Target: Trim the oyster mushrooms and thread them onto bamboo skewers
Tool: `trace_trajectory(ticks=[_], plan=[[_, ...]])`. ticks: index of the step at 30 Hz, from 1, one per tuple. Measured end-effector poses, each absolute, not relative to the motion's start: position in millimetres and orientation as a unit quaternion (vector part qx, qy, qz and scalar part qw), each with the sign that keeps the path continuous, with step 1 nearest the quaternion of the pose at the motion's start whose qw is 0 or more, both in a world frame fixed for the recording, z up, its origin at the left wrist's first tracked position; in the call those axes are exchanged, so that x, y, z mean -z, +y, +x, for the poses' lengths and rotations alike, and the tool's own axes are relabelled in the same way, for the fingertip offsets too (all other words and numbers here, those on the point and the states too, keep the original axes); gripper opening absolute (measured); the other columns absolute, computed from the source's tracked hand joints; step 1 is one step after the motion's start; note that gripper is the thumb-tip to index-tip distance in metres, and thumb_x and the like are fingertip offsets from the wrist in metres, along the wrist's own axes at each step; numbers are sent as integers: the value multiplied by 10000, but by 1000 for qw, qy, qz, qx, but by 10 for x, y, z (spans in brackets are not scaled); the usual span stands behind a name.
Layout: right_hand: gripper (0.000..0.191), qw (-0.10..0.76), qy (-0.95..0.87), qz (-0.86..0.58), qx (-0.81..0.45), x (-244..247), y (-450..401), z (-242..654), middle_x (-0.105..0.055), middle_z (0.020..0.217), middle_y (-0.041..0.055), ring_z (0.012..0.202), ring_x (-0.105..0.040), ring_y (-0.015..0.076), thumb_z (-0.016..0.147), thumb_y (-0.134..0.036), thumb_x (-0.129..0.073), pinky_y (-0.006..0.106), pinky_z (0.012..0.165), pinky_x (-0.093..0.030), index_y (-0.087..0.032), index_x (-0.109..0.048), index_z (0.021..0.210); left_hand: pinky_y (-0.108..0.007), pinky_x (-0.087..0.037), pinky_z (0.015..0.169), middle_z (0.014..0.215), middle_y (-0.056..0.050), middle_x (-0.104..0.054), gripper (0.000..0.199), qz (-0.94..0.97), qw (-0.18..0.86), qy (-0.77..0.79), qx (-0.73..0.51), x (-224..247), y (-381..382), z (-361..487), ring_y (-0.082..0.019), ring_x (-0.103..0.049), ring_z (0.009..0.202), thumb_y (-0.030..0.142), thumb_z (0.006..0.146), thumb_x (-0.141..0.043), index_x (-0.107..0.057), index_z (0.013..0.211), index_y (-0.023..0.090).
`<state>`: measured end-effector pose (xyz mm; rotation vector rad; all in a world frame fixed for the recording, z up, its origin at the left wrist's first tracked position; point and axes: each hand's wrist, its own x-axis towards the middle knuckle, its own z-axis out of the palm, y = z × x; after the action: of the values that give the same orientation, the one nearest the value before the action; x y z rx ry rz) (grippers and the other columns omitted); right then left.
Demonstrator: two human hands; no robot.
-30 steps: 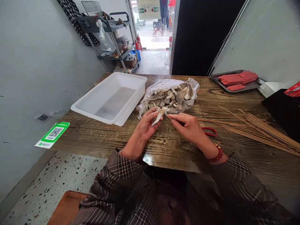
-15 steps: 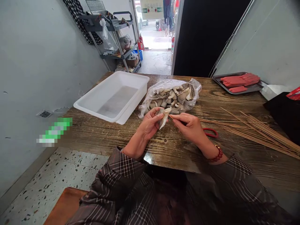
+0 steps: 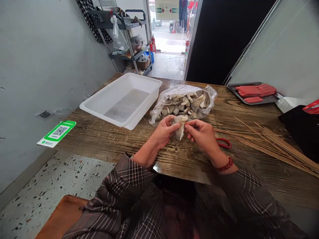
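A grey-white oyster mushroom (image 3: pixel 179 132) is pinched between the thumb and fingers of my left hand (image 3: pixel 165 131), its cap hanging down over the table. My right hand (image 3: pixel 199 132) is closed at the mushroom's right edge, pinching a thin bamboo skewer whose tip meets the mushroom; most of the skewer is hidden by the hand. Just beyond both hands, a clear plastic bag (image 3: pixel 159 108) lies open, full of oyster mushrooms (image 3: pixel 185 101). To the right, a loose bundle of bamboo skewers (image 3: pixel 276 142) is spread on the wooden table (image 3: pixel 112 142).
A white plastic tub (image 3: pixel 146 114) stands at the left back. Red scissor handles (image 3: pixel 224 143) lie by my right wrist. A dark tray (image 3: pixel 233 87) with red packs (image 3: pixel 254 90) and a black holder (image 3: pixel 299 129) are on the right. A green code card (image 3: pixel 58 133) sits at the left edge.
Both hands have shifted slightly right in the view with the mushroom. My right fingers have come closer to the mushroom, and less of the skewer shows. The camera view has moved a little.
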<state>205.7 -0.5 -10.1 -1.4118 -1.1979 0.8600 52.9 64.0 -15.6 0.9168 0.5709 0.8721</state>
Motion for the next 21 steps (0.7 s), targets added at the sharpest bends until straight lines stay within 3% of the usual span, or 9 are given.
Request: trace_trajectory(ticks=[7, 12, 16, 21], plan=[[372, 526, -485, -579, -391, 91, -17, 2010, -598, 508, -21, 412, -542, 106, 754, -524, -720, 209, 389, -430, -156, -696, 806, -198, -429, 573, 693, 30, -653, 446, 436, 754, 289, -397, 135, 657, 516, -83, -588, 599, 335, 545, -941, -626, 801, 150], [300, 484, -529, -564, -409, 106, -47, 2059, -682, 667, 17, 527, -624, 127, 798, -433, -683, 223, 456, -470, -156, -731, 901, -205, -409, 562, 662, 25, -638, 398, 447, 751, 310, -374, 125, 686, 470, -76, -558, 581, 345, 541, -932, -624, 694, 144], [270, 428, -605, -574, -349, 100, -149, 2120, -693, 672, 12, 522, -615, 122, 871, -369, -618, 252, 538, -484, -169, -762, 984, -192, -361, 533, 621, 34, -609, 389, 440, 743, 327, -384, 130, 718, 451, -58, -513, 552, 344, 524, -930, -633, 671, 140], [277, 442, -611, -597, -275, 111, -239, 2096, -698, 641, 20, 531, -604, 144, 887, -350, -593, 270, 548, -448, -163, -779, 970, -195, -335, 525, 616, 28, -594, 424, 446, 751, 322, -366, 112, 700, 465, -57, -484, 545, 412, 522, -928, -641, 666, 136]])
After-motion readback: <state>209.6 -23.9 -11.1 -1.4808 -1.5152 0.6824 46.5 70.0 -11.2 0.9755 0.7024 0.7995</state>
